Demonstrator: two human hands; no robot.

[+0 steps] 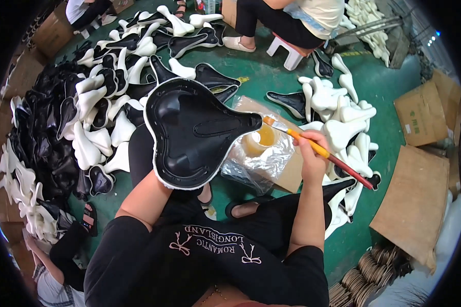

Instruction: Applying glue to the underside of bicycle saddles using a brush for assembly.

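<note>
head view showed a person seated over a green floor [271, 77], gluing step judged to be in hand. left hand [161, 185] was under the bicycle saddle [194, 130], mostly hidden by it, so its fingers could not be told for sure, though it carried the saddle underside up above the lap. right hand [312, 153] had its fingers closed round a brush [317, 151] with yellow and red handle, bristles just beside the saddle's narrow nose. cup of yellowish glue [264, 138] sat below the bristles in crinkled foil [251, 158] on a flat piece of cardboard [292, 169] near the floor's middle. next move likely called for the wet tip to meet the rim without dripping. saddle looked black, glossy, moulded, with a white foam edge round it. piles of black and white saddles [102, 102] lay toward the left edge and white foam pieces [338, 117] to the right.
</note>
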